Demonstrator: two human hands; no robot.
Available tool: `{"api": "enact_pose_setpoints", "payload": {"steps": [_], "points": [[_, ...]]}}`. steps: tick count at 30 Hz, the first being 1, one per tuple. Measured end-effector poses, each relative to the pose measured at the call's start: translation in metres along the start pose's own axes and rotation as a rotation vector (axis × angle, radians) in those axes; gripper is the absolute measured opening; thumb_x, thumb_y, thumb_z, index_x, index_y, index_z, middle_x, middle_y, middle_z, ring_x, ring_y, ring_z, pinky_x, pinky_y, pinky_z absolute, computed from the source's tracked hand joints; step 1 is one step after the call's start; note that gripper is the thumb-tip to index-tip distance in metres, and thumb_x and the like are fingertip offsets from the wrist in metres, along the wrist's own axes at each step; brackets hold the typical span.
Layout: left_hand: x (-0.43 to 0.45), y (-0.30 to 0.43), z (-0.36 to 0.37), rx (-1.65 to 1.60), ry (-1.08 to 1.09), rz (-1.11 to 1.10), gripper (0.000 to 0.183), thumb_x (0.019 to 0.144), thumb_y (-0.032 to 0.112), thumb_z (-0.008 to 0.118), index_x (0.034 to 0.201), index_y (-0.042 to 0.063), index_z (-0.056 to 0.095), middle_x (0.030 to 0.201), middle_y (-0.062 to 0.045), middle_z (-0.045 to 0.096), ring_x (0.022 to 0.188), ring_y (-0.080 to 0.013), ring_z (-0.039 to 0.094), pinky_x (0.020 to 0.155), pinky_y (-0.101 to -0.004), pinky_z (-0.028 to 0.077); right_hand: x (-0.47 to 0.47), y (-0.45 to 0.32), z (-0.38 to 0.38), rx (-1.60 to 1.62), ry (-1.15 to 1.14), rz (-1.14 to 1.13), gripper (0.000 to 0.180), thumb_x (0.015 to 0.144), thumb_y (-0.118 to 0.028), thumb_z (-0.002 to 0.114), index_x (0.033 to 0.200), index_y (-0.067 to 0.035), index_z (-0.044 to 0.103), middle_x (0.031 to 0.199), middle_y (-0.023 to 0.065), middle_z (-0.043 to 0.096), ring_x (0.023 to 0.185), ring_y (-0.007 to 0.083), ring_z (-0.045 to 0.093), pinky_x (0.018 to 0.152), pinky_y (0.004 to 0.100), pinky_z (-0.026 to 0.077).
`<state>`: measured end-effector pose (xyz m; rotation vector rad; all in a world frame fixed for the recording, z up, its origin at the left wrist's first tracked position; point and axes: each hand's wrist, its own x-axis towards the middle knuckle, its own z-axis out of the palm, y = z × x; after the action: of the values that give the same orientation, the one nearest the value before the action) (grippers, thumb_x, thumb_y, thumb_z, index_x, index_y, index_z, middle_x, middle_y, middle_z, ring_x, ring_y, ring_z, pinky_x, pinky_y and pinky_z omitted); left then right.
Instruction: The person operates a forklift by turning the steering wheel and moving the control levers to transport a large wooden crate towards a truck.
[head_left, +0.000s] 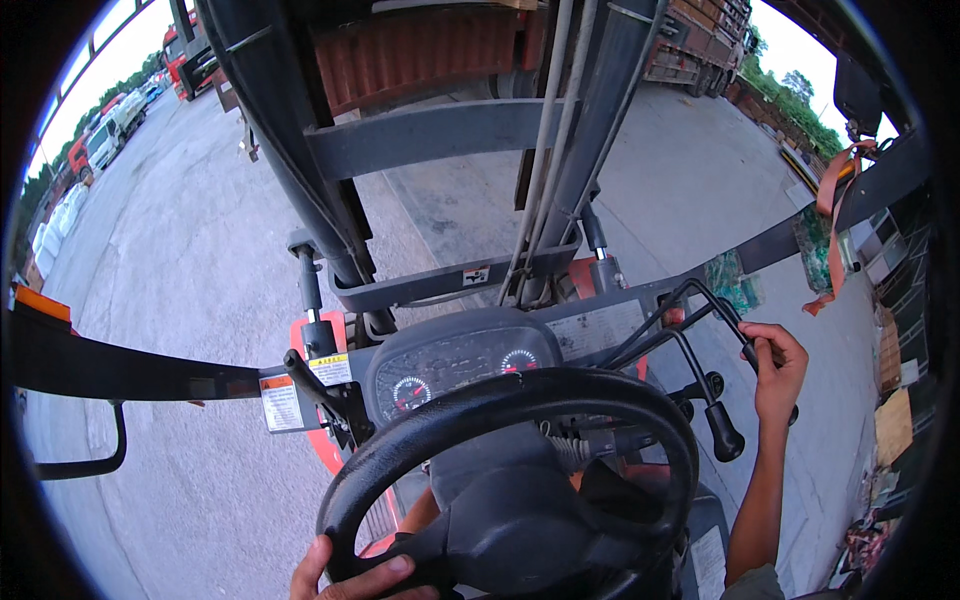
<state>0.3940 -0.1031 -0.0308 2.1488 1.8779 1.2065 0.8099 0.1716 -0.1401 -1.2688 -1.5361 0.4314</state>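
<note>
A black steering wheel (517, 397) fills the lower middle of the head view. My left hand (360, 577) rests on its lower left rim, partly cut off by the picture's bottom edge. Out to the right, my right hand (776, 356) is closed around the grip of a bent black control lever (709, 296). A second lever with a black knob (724, 433) hangs just left of that hand. Behind the wheel lies the dashboard (465, 356) with two round gauges. On its left stands a short black lever (306, 371), untouched.
The forklift mast (431, 139) rises ahead, with hoses running up its right side. Beyond it are a red corrugated container (420, 56) and a loaded truck (694, 49). More trucks (105, 142) and white sacks (60, 225) line the far left. Cartons (892, 427) lie at the right.
</note>
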Motion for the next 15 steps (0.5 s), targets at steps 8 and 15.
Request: {"api": "enact_pose_setpoints", "payload": {"steps": [8,15], "points": [[-0.002,-0.004,0.001,-0.034,0.032,-0.024,0.013,0.083,0.007,0.067,0.084,0.007,0.080,0.094,-0.009,0.083,0.106,-0.0318,0.080,0.122,-0.0639,0.039,-0.007,0.000,0.002,0.025,0.001,0.011,0.022,0.105,0.007,0.056,0.109,0.004,0.077,0.109,0.0096,0.080,0.096,0.0128,0.074,0.082,0.0263,0.058],[-0.008,-0.006,0.016,-0.041,0.200,-0.044,0.016,0.088,0.011,0.064,0.082,0.007,0.079,0.092,-0.010,0.082,0.104,-0.0346,0.080,0.116,-0.0607,0.046,-0.068,-0.004,-0.014,-0.052,0.059,0.007,0.025,0.101,0.005,0.060,0.122,0.004,0.072,0.129,0.0157,0.076,0.117,0.0228,0.073,0.098,0.0323,0.056]]}}
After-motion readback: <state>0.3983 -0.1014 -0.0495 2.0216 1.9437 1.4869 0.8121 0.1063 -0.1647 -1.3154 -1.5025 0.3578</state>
